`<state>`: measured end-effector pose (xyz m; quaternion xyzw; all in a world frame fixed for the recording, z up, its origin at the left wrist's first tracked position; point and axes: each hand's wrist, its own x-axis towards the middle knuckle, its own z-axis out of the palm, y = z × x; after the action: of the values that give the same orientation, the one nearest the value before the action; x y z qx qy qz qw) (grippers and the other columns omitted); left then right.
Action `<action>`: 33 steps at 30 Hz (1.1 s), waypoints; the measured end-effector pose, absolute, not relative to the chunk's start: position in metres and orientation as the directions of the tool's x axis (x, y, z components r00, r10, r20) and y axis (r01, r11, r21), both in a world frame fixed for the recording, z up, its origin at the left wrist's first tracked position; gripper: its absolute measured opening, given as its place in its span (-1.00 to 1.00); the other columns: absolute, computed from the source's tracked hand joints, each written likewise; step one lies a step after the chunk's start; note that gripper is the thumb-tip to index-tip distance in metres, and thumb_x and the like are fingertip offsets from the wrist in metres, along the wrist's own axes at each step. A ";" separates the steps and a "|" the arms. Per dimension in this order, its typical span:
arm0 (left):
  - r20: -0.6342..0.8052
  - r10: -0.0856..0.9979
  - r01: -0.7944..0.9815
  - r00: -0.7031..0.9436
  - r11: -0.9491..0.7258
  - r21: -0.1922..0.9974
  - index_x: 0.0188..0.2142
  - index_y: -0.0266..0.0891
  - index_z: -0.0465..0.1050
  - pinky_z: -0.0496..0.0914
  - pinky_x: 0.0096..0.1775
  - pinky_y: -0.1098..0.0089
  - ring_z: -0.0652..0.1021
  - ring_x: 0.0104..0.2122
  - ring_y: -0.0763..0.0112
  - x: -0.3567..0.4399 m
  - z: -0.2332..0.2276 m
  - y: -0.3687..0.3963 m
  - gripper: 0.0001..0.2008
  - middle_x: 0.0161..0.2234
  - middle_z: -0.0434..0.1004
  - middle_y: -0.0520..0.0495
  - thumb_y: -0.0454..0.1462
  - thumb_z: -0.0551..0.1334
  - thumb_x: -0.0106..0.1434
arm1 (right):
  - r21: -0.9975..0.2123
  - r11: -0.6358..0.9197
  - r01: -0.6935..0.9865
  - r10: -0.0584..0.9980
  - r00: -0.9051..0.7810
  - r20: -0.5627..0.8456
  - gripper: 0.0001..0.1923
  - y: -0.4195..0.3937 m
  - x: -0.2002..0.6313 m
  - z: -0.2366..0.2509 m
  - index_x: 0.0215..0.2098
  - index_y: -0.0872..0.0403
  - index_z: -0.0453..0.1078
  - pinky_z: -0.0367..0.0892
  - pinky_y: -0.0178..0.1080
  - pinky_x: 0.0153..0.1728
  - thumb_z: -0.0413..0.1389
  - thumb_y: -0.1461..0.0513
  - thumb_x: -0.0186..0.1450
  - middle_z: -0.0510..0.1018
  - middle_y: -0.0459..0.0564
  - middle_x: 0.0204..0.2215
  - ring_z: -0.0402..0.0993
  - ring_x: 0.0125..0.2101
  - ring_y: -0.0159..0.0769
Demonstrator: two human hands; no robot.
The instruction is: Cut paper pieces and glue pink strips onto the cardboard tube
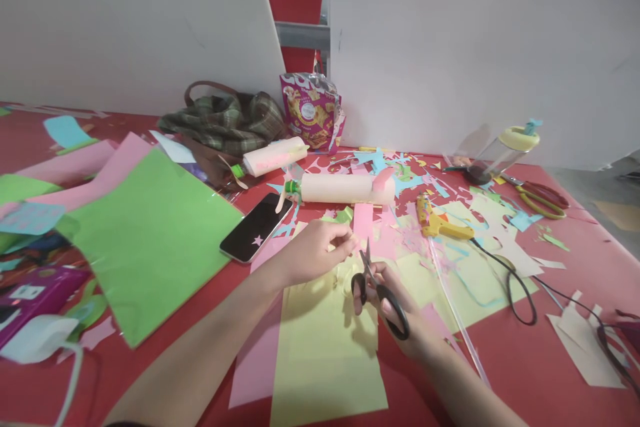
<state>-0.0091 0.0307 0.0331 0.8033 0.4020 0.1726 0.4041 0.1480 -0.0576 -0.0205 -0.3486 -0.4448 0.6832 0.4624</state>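
My right hand point(390, 300) grips a pair of black-handled scissors point(385, 297), thumb and fingers in the loops, blades pointing up and slightly apart. Just left of the blades, my left hand point(320, 250) is closed in a pinch; whatever sits between its fingertips is too small to make out. Both hands hover over a pale yellow sheet point(327, 360), which lies on a pink sheet point(255, 353). Small curled yellow scraps point(345, 277) show beneath my left fingers. Beyond the hands lies a white-wrapped bottle point(340, 188) with a green cap and pink pieces on it.
A phone point(257, 227) and a large green sheet point(155, 240) lie to the left. At right are a yellow glue gun point(443, 221) with a black cord, pliers point(540, 197) and a clear bottle point(500, 153). A snack bag point(313, 113) stands at the back; paper scraps cover the far middle.
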 end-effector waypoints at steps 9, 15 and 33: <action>-0.046 0.739 0.503 0.672 -0.410 0.761 -0.64 -0.27 0.06 0.03 -0.54 0.50 0.14 -0.61 0.58 -0.009 0.033 0.031 -0.74 -0.66 0.08 0.10 -0.25 -0.06 0.15 | -0.920 -0.193 -0.341 0.937 -0.342 -0.070 -0.67 -0.057 0.148 -0.021 -0.30 -0.01 0.11 0.16 -0.17 -0.28 0.05 0.01 0.07 0.29 -0.07 -0.44 0.27 -0.43 -0.31; -0.064 0.726 0.503 0.685 -0.408 0.762 -0.63 -0.28 0.11 0.01 -0.53 0.49 0.17 -0.59 0.58 -0.009 0.031 0.031 -0.73 -0.64 0.12 0.09 -0.23 -0.06 0.16 | -0.926 -0.200 -0.321 0.936 -0.343 -0.083 -0.67 -0.057 0.148 -0.019 -0.31 -0.01 0.12 0.15 -0.20 -0.27 0.04 0.00 0.07 0.30 -0.07 -0.44 0.27 -0.42 -0.30; -0.061 0.722 0.505 0.689 -0.418 0.755 -0.63 -0.28 0.14 0.04 -0.53 0.51 0.21 -0.60 0.58 -0.011 0.030 0.033 -0.73 -0.65 0.16 0.10 -0.23 -0.03 0.16 | -0.927 -0.204 -0.314 0.928 -0.363 -0.081 -0.68 -0.057 0.150 -0.019 -0.31 -0.02 0.09 0.15 -0.21 -0.29 0.03 0.00 0.09 0.31 -0.09 -0.44 0.29 -0.45 -0.33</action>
<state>-0.0106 0.0328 0.0302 0.8307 0.3693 0.1380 0.3930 0.1497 -0.0567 -0.0193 -0.3449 -0.4454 0.6950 0.4468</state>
